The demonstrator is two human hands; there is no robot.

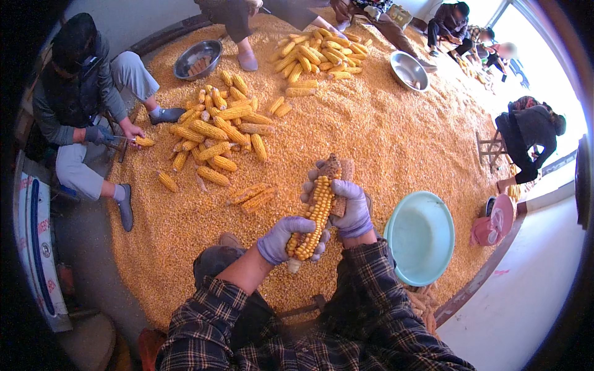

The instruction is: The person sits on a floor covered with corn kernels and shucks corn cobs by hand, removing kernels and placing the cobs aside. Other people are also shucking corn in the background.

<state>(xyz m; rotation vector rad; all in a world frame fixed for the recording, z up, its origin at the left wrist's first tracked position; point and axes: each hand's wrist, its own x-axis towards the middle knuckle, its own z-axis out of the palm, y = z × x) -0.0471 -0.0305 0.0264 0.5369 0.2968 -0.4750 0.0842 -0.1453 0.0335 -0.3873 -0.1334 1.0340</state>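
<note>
My left hand (290,239), in a pale purple glove, grips the lower end of a yellow ear of corn (319,204). Around its upper part my right hand (350,204), gloved alike, is closed, with the thumb on the kernels. A reddish-brown bare cob (341,206) also sits in the right hand, behind the ear. Dark gaps between kernel rows show on the ear, and its brown tip points away from me. Under both hands lies a wide layer of loose corn kernels (185,241). Partly shelled ears (253,197) rest on it ahead of my left hand.
A pale turquoise plastic basin (420,239) stands at my right. Piles of corn ears (218,127) lie ahead, with metal bowls (198,60) beyond. At the left a seated person (88,102) holds an ear and a tool. Other people sit farther off; a pink container (496,222) is at right.
</note>
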